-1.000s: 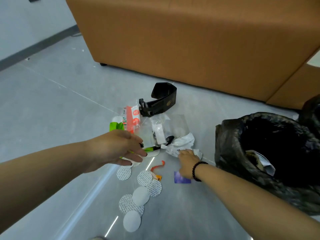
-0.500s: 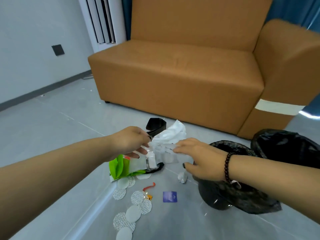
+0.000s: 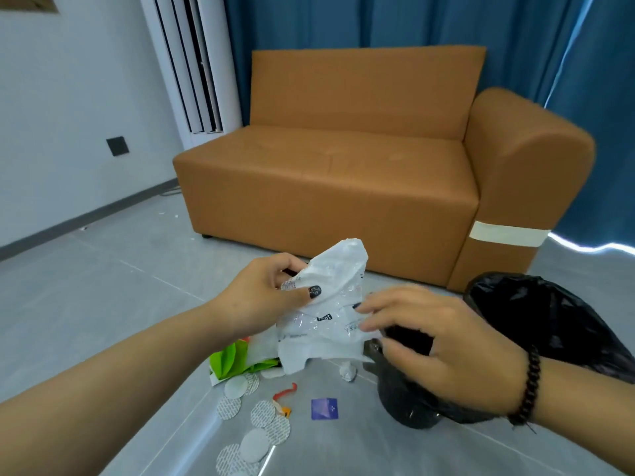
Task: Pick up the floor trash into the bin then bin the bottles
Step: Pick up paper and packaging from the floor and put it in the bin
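Note:
My left hand (image 3: 268, 297) pinches a bundle of clear and white plastic wrappers (image 3: 330, 304) at its upper left, lifted off the floor. From the other side my right hand (image 3: 436, 341) holds the bundle's lower right edge, just over the rim of the black bin (image 3: 409, 410). The bin wears a black liner (image 3: 549, 321) that bulges out behind my right wrist. On the floor below lie a green packet (image 3: 228, 360), several round white seals (image 3: 254, 441), an orange scrap (image 3: 285, 393), a purple square (image 3: 324, 408) and a small crumpled white bit (image 3: 347, 371). No bottle is in view.
An orange sofa (image 3: 330, 187) stands just behind the trash and the bin. Blue curtains (image 3: 378, 22) hang behind it, and a white standing unit (image 3: 192, 63) fills the corner on the left. Grey floor tiles (image 3: 86, 286) stretch to the left wall.
Both hands have lifted the plastic wrappers off the floor and carried them right, toward the bin. My head has tilted up, so the whole sofa and the curtains now show.

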